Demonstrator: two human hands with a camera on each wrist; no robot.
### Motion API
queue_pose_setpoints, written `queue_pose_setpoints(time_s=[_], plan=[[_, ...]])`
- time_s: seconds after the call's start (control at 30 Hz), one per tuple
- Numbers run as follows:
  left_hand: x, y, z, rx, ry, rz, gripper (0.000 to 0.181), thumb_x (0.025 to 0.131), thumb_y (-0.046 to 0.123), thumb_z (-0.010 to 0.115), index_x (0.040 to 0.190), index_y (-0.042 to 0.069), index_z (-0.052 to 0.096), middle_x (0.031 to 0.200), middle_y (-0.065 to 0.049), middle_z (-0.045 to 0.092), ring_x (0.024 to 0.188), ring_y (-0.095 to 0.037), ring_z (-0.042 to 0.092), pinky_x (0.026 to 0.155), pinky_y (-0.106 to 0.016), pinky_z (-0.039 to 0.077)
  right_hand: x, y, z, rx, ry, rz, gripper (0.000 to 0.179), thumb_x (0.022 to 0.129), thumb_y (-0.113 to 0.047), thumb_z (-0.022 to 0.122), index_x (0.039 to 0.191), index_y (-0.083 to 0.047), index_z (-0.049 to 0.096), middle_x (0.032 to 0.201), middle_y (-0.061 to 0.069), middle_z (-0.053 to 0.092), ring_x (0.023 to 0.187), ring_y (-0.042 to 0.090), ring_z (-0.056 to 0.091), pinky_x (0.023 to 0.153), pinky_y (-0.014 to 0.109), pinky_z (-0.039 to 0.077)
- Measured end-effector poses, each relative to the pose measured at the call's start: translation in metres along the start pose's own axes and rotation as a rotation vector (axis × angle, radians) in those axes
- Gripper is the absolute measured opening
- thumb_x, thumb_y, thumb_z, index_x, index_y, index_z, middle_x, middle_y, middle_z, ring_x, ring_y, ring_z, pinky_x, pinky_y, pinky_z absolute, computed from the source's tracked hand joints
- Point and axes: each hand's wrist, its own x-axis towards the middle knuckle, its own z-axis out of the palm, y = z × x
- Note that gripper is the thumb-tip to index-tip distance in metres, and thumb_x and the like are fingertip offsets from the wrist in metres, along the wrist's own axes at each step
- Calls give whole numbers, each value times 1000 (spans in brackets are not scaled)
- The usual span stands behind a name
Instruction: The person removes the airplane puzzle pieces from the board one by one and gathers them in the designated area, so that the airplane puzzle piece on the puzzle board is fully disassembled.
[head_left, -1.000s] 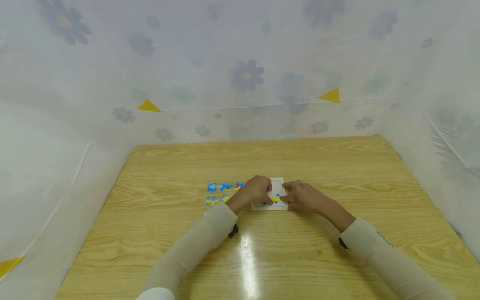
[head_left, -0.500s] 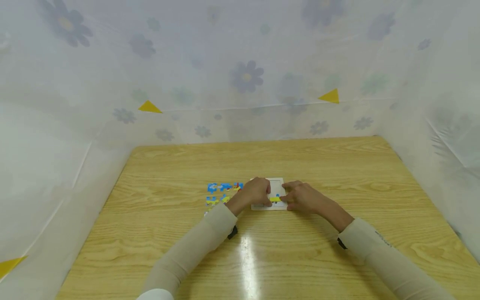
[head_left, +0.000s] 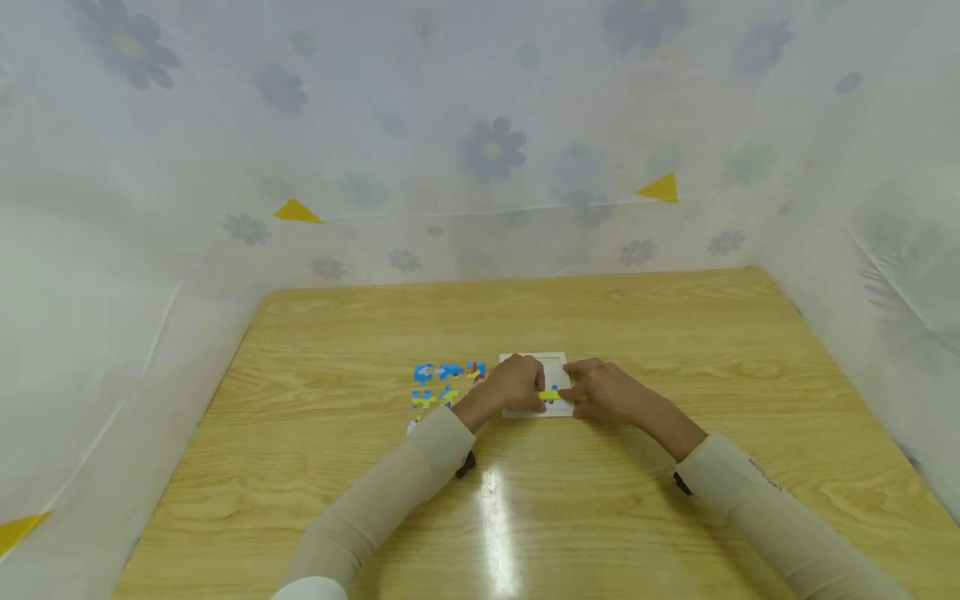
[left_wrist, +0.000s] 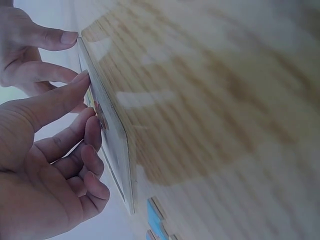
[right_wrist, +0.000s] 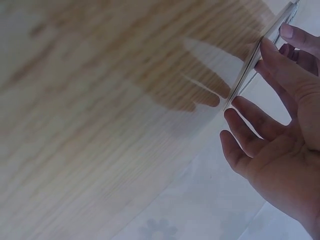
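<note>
A shallow white puzzle tray (head_left: 540, 413) lies on the table in the head view, with a yellow and blue puzzle piece (head_left: 550, 396) inside near its right side. Over the tray's left part is my left hand (head_left: 516, 383). In the left wrist view its thumb and forefinger pinch a small reddish puzzle piece (left_wrist: 98, 114) low at the tray, mostly hidden by the fingertips. My right hand (head_left: 603, 393) is at the tray's right edge, its fingers fairly straight and spread. One of its fingertips touches the yellow piece; others rest at the tray's rim (right_wrist: 245, 75).
Left of the tray lie several loose puzzle pieces in rows, among them blue ones (head_left: 450, 371) and yellow ones (head_left: 422, 400); my left forearm covers some. The wooden table (head_left: 337, 333) is bounded by a pale flowered curtain (head_left: 405, 242) at the back and sides.
The left hand's fingers have shifted very slightly over the tray. My right hand stays at the tray's right edge, and the loose pieces lie as before.
</note>
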Motion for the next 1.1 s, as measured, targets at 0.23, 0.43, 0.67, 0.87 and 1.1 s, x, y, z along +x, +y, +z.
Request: queue_pose_setpoints(time_s=[0.23,0.43,0.67,0.87,1.1], plan=[[-1,-1,0,3,-14,18,22,75,23,81,84,12,64,78,5,60,68,-9,51,61,-20,42,0,0,0,6,-2,3,29,75,-19,79,102,-9,75,119,24,63,110,39,58,85,50,51],[-3,-1,-3,33,-10,11,24,75,26,80,84,12,64,79,5,61,68,-9,52,61,-21,42,1,0,0,22,0,14,29,75,-19,79,103,-9,75,121,26,61,111,40,58,86,51,50],[-4,-2,0,5,-23,10,23,77,24,80,87,11,64,81,4,61,70,-9,52,63,-20,43,0,-1,0,12,-9,12,30,75,-20,79,102,-10,75,121,26,61,110,40,58,84,50,51],[-4,-2,-1,-11,-28,35,22,77,22,80,85,11,62,78,4,61,70,-10,54,65,-22,45,0,0,0,-6,-10,2,30,74,-20,79,102,-9,75,120,26,62,110,39,59,84,51,51],[-5,0,-4,-9,-25,24,22,77,22,80,86,9,64,79,2,63,70,-11,54,66,-22,46,-1,-1,0,3,-2,16,31,74,-20,79,102,-9,75,120,26,61,109,39,59,84,50,51]])
